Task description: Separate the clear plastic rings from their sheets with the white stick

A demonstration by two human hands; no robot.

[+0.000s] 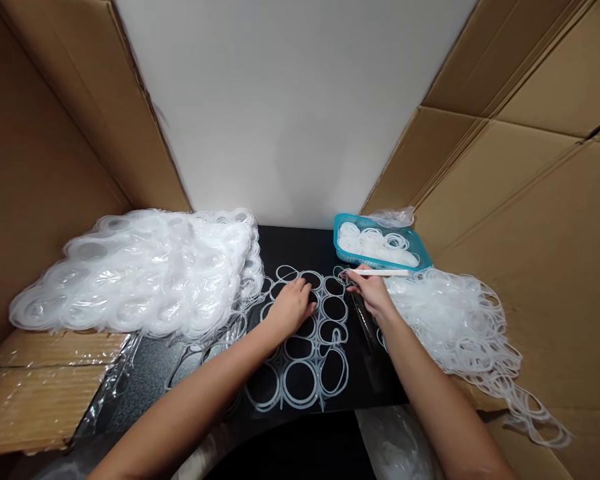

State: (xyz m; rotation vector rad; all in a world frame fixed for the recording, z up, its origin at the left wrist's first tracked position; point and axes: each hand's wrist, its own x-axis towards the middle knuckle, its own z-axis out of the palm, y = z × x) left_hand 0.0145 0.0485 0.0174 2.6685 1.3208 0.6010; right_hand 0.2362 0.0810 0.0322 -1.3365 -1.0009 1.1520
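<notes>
A translucent sheet of joined rings lies flat on the black table. My left hand rests on its upper part, fingers spread over the rings. At the sheet's upper right corner, my right hand is closed around a slim white tool, which points to the right. Near those fingertips is a thin loose ring; whether they also grip it is hard to see. One ring at the sheet's right side looks bent and partly out of line.
A tall pile of ring sheets stands at the left. On the right lies a heap of ring scraps, behind it a blue basket holding loose rings. Cardboard walls flank the black table; a white wall closes the back.
</notes>
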